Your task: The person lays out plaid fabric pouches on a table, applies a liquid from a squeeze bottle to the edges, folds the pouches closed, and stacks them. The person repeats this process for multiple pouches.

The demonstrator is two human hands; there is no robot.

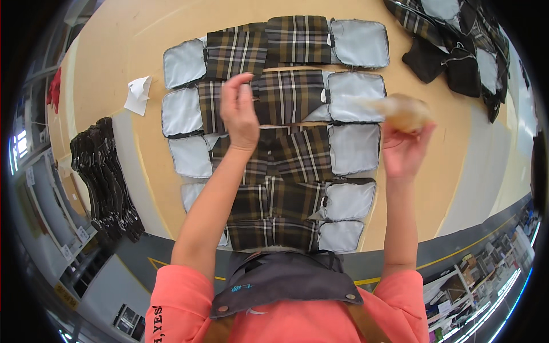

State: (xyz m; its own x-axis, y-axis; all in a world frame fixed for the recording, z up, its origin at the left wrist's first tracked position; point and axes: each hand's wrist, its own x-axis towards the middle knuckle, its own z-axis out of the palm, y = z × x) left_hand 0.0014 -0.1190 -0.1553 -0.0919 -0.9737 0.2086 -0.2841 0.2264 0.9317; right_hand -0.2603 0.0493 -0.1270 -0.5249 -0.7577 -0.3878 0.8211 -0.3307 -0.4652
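Plaid fabric pieces [291, 97] in brown, black and white lie in several overlapping rows before me. Pale grey-blue pocket linings [357, 43] stick out at both sides of the rows. Over the left part of the second row hovers my left hand [240, 117], its thumb and bent fingers apart, with no object visible in it. My right hand [405, 150] is raised beside the right-hand linings. Its fingers are closed round a rounded tan thing [405, 114], too smeared by motion to name; a pale streak runs left from it.
A heap of plaid and black garment pieces [457, 51] lies at the far right of the table [457, 148]. A stack of dark pieces [106, 183] sits on the left edge. White paper scraps [137, 97] lie left of the rows. Loaded shelves [474, 280] stand behind at right.
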